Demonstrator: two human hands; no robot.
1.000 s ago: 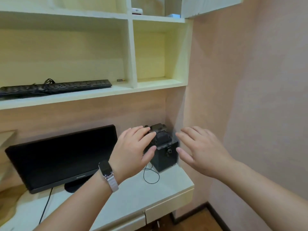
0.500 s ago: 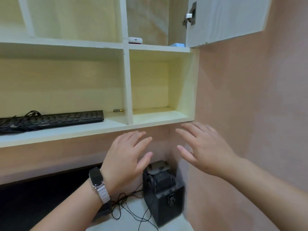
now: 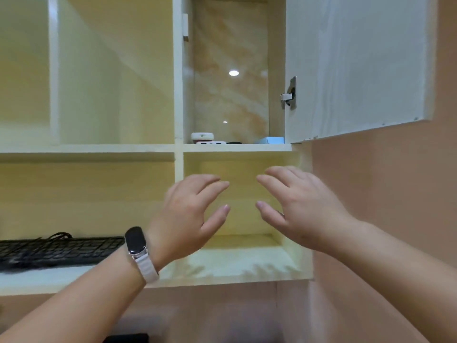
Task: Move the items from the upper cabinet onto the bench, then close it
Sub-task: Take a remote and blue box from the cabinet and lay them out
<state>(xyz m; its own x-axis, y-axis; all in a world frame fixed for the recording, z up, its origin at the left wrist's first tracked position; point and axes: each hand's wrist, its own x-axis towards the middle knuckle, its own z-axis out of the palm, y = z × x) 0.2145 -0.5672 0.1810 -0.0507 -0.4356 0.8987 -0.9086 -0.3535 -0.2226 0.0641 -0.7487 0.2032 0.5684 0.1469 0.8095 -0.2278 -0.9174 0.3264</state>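
- Shelving in pale wood, with the upper cabinet (image 3: pixel 230 70) at its top right: a narrow compartment with a glossy marbled back panel and a round spot of light reflected on it.
- Swung wide to the right, the cabinet door (image 3: pixel 356 65), pale inner face toward the camera, metal hinge (image 3: pixel 288 95) on its left edge.
- Still on the cabinet floor, seen from below so that only the tops peek over the shelf edge: at the left a small white case (image 3: pixel 202 136) with a reddish band, against it a flat white piece (image 3: pixel 211 142), in the middle a low dark object (image 3: pixel 233 142), at the right a light blue box (image 3: pixel 272 140) close to the door.
- Below the cabinet, in front of the open cubby under it, the left hand (image 3: pixel 190 214): back toward the camera, grip spread, fingers loosely extended, thumb held apart, nothing held and nothing touched.
- Just beside it at about the same height, the right hand (image 3: pixel 301 206): grip likewise spread and holding nothing, fingers reaching up and inward.
- Thumb tips pointing at each other, a clear gap between them.
- On the left wrist, a black-faced wristband (image 3: pixel 136 242) with a white strap.
- On the long lower shelf at the left, a black keyboard (image 3: pixel 57 251), its right end hidden behind the left forearm.
- Along the right side, a pinkish wall (image 3: pixel 383 194).
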